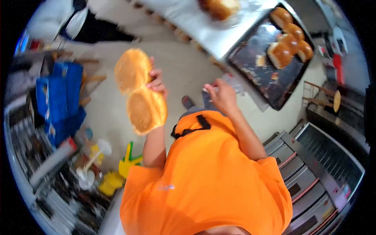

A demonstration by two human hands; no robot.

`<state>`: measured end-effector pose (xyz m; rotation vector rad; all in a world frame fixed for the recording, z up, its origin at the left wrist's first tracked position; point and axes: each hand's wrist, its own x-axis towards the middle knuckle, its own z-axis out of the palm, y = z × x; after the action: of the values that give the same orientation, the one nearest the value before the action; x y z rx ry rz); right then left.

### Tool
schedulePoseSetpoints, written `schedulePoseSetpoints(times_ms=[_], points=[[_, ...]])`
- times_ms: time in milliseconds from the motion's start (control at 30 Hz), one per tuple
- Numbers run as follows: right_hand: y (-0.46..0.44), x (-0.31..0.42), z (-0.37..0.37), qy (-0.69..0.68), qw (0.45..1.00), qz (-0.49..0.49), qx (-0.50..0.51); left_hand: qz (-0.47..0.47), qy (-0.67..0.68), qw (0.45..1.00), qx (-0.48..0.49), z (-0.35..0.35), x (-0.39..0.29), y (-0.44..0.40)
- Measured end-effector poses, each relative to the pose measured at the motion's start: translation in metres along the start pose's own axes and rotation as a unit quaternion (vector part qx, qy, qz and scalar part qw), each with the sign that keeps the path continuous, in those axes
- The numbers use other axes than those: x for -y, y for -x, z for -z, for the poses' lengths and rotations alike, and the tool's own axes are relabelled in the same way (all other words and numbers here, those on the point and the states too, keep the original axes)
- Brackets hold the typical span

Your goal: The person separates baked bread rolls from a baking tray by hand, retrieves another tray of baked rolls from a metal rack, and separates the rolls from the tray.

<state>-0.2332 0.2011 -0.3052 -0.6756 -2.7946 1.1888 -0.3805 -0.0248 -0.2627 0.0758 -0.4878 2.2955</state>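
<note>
My left hand (157,83) grips two joined bread buns (145,107) from their right side, with its fingers curled over the seam between them. Their flat, golden-brown faces are turned up toward me. My right hand (222,96) is held in front of my waist with its fingers curled in. A small whitish spot shows at its fingertips, too blurred to identify. Past that hand is a dark baking tray (250,80), with several glossy brown buns (288,41) bunched at its far right side and crumbs on the bare part.
The tray rests at the edge of a metal-topped table (196,29), where another brown loaf (221,8) lies. Blue cloth or bags (60,98) and yellow items (111,183) are at left. A metal drawer unit (301,180) is at lower right. Someone in dark clothing (96,29) is at upper left.
</note>
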Motion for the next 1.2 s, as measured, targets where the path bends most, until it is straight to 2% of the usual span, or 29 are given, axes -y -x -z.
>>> schedulePoseSetpoints(times_ms=[67, 100, 167, 200, 300, 367, 400, 467, 533, 600, 633, 667, 733, 800, 867, 900, 933, 1000, 1067, 1100, 1133, 1200], points=[[-0.029, -0.001, 0.028, 0.028, 0.998, -0.004, -0.054, -0.021, -0.079, 0.996, -0.046, 0.008, 0.013, -0.021], [-0.047, -0.009, 0.037, 0.021, 0.997, -0.009, -0.076, 0.001, -0.084, 0.996, -0.041, 0.004, 0.028, -0.033], [-0.094, -0.029, 0.043, 0.033, 0.981, 0.061, -0.182, -0.012, -0.129, 0.987, -0.098, -0.002, 0.056, -0.058], [-0.118, -0.037, 0.044, 0.025, 0.979, 0.058, -0.192, -0.003, -0.137, 0.986, -0.098, -0.003, 0.069, -0.071], [-0.181, -0.06, 0.04, 0.092, 0.98, 0.051, -0.171, -0.002, -0.18, 0.972, -0.148, -0.002, 0.098, -0.103], [-0.196, -0.077, 0.037, 0.135, 0.976, 0.165, -0.052, 0.016, -0.17, 0.974, -0.147, 0.009, 0.106, -0.121], [-0.194, -0.078, 0.047, 0.14, 0.977, 0.148, -0.062, 0.015, -0.164, 0.977, -0.132, 0.013, 0.105, -0.131], [-0.191, -0.068, 0.074, -0.004, 0.939, 0.217, -0.267, 0.059, -0.145, 0.981, -0.114, 0.018, 0.105, -0.153], [-0.175, -0.088, 0.127, -0.022, 0.945, 0.072, -0.318, 0.033, -0.263, 0.961, -0.073, 0.004, 0.124, -0.169], [-0.17, -0.13, 0.139, 0.12, 0.864, -0.111, -0.476, 0.034, -0.257, 0.961, -0.098, 0.012, 0.109, -0.187], [-0.166, -0.159, 0.145, 0.172, 0.848, -0.195, -0.462, 0.054, -0.243, 0.964, -0.095, 0.018, 0.099, -0.195], [-0.166, -0.173, 0.153, 0.174, 0.844, -0.208, -0.463, 0.075, -0.228, 0.966, -0.094, 0.021, 0.092, -0.203], [-0.173, -0.189, 0.166, 0.162, 0.843, -0.329, -0.394, 0.107, -0.217, 0.965, -0.104, 0.023, 0.09, -0.227], [-0.181, -0.192, 0.169, 0.148, 0.842, -0.35, -0.382, 0.128, -0.201, 0.965, -0.11, 0.019, 0.092, -0.247], [-0.191, -0.196, 0.178, 0.135, 0.845, -0.363, -0.369, 0.15, -0.281, 0.932, -0.171, 0.011, 0.091, -0.27], [-0.191, -0.198, 0.184, 0.117, 0.842, -0.39, -0.355, 0.205, -0.236, 0.929, -0.196, 0.035, 0.055, -0.272], [-0.189, -0.202, 0.19, 0.099, 0.837, -0.418, -0.34, 0.209, -0.23, 0.93, -0.199, 0.034, 0.053, -0.28], [-0.171, -0.228, 0.199, 0.068, 0.842, -0.373, -0.385, 0.222, -0.225, 0.914, -0.253, 0.03, 0.054, -0.295], [-0.144, -0.248, 0.213, -0.18, 0.827, -0.336, -0.414, 0.246, -0.2, 0.918, -0.24, 0.027, 0.055, -0.316], [-0.137, -0.21, 0.227, -0.433, 0.736, -0.276, -0.441, 0.267, -0.181, 0.919, -0.225, 0.027, 0.054, -0.319], [-0.119, -0.195, 0.23, -0.505, 0.702, -0.228, -0.449, 0.278, -0.17, 0.916, -0.231, 0.028, 0.051, -0.319], [-0.086, -0.194, 0.214, -0.758, 0.5, -0.09, -0.408, 0.267, -0.208, 0.902, -0.269, 0.031, 0.043, -0.316]])
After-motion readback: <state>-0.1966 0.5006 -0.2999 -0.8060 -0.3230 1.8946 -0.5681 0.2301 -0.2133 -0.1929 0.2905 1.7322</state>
